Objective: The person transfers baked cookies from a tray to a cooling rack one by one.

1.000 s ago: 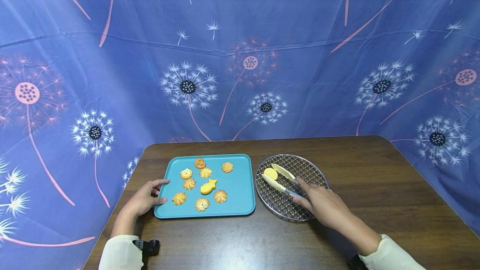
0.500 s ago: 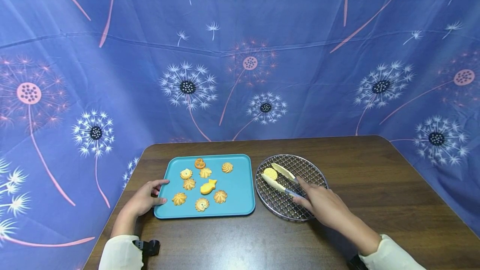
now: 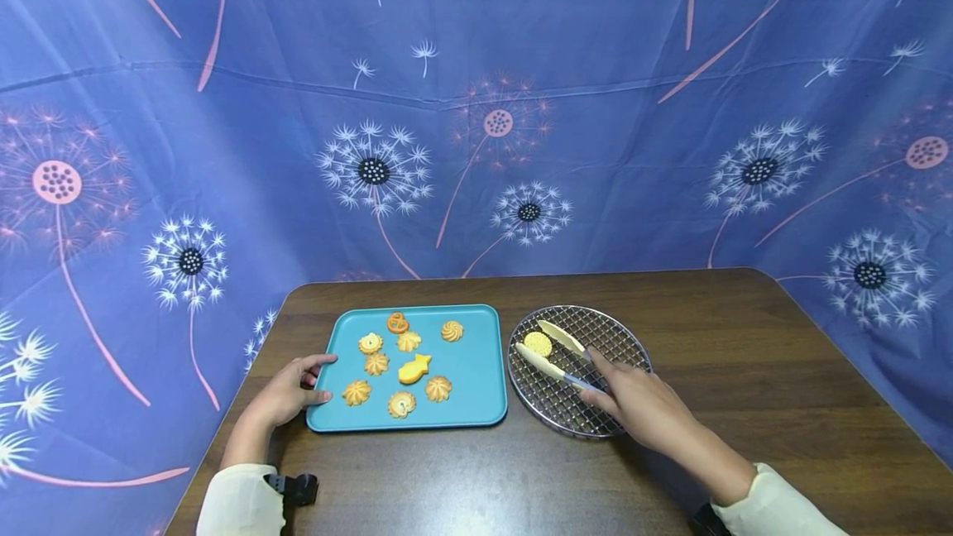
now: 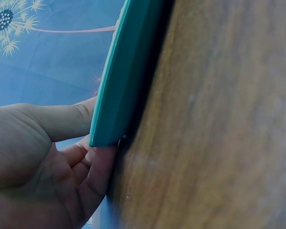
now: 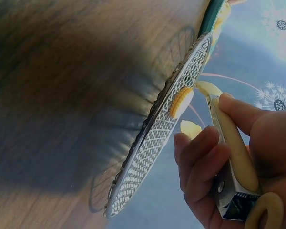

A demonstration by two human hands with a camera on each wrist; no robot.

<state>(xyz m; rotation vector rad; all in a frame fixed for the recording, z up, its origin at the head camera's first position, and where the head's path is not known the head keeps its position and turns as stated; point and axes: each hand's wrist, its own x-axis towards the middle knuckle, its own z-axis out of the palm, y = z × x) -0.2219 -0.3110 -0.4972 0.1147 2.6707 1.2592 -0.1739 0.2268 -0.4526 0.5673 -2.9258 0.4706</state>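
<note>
Just beyond the fingertips of the right hand [image 3: 644,404], a round cookie [image 3: 538,344] lies on the wire rack [image 3: 606,346], between the spread tips of the tongs [image 3: 563,339]. That hand holds the tongs; only the right wrist view shows its fingers curled round the handles and a ring [image 5: 269,198] at their end. The left hand [image 3: 283,394] pinches the tray [image 3: 472,370]; its wrist view reveals fingers beneath the edge. Right of those fingers, small biscuits [image 3: 438,389] lie scattered.

The tray [image 3: 472,387] is turquoise, the cloth [image 3: 625,189] dandelion-patterned blue.
</note>
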